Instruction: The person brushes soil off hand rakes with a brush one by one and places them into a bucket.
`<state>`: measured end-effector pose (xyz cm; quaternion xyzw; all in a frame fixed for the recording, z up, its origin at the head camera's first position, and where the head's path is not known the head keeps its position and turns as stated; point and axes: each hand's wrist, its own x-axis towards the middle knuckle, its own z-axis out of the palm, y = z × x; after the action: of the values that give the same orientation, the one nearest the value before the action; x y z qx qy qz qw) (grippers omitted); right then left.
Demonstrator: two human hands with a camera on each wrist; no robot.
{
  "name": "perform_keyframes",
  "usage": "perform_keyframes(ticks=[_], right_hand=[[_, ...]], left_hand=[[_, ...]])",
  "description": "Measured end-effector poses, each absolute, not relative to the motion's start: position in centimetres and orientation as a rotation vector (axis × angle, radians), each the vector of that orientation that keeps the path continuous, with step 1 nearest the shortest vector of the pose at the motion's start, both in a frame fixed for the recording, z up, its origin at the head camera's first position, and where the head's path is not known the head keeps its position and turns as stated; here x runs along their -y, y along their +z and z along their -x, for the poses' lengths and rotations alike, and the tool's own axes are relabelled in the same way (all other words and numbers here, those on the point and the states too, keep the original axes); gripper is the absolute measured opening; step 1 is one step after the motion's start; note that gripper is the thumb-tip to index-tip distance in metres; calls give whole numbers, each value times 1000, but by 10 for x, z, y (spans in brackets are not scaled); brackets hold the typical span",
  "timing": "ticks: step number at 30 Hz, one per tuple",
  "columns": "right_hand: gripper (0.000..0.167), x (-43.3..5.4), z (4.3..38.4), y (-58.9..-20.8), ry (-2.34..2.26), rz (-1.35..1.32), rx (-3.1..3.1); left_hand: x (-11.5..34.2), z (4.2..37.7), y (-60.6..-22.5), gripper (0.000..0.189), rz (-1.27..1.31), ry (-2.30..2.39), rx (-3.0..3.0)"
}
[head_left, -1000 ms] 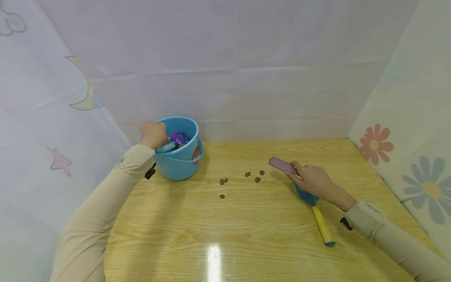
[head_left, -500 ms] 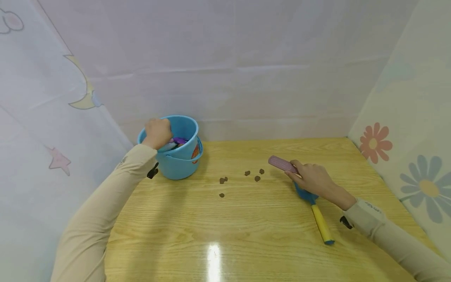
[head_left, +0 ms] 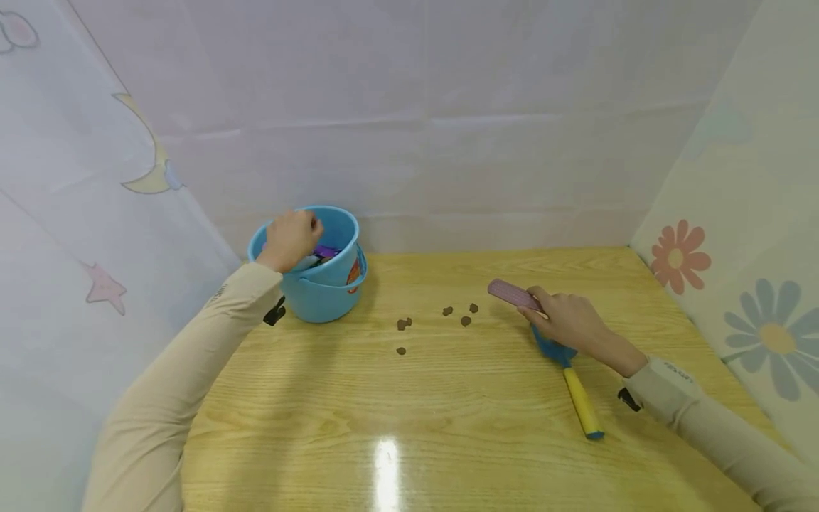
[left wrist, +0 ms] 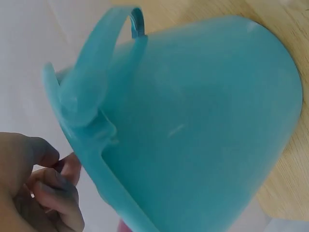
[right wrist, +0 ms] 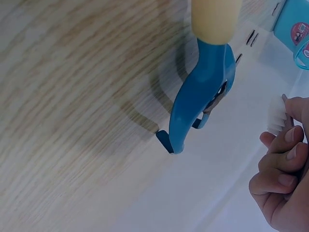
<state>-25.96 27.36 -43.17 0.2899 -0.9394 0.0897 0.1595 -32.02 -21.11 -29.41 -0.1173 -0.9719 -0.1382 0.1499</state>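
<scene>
My left hand [head_left: 291, 240] is over the mouth of the blue bucket [head_left: 323, 299], at its left side. In the left wrist view the fingers [left wrist: 60, 198] curl beside the rim, the thumb close to the index finger; nothing shows between them. Purple and other coloured things [head_left: 326, 252] lie inside the bucket. My right hand [head_left: 569, 323] grips a brush with a pink back [head_left: 508, 292] and white bristles [right wrist: 276, 115]. Below that hand, a hand rake with a blue head [right wrist: 203, 84] and yellow handle [head_left: 584, 403] lies on the table; my hand partly covers its head in the head view.
Several small brown pieces [head_left: 466, 321] are scattered on the wooden table [head_left: 358, 405] between bucket and brush. Pale cloth walls [head_left: 422, 163] printed with flowers and a moon enclose the back and sides. The bucket's handle [head_left: 333, 285] hangs down in front.
My left hand has moved right and slightly up from the bucket's left rim to over its mouth. My right hand keeps its grip on the brush, nearly still.
</scene>
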Motion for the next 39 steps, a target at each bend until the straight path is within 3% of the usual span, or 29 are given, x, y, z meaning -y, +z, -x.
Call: perform_keyframes(ticks=[11,39], right_hand=[[40,-284,265,-430,231,-785,2693],[47,-302,268,-433,267,-724,2623]], left_hand=[[197,311,-300,29,391,-514,2746],[160,288,-326,24,617,-544,2441]])
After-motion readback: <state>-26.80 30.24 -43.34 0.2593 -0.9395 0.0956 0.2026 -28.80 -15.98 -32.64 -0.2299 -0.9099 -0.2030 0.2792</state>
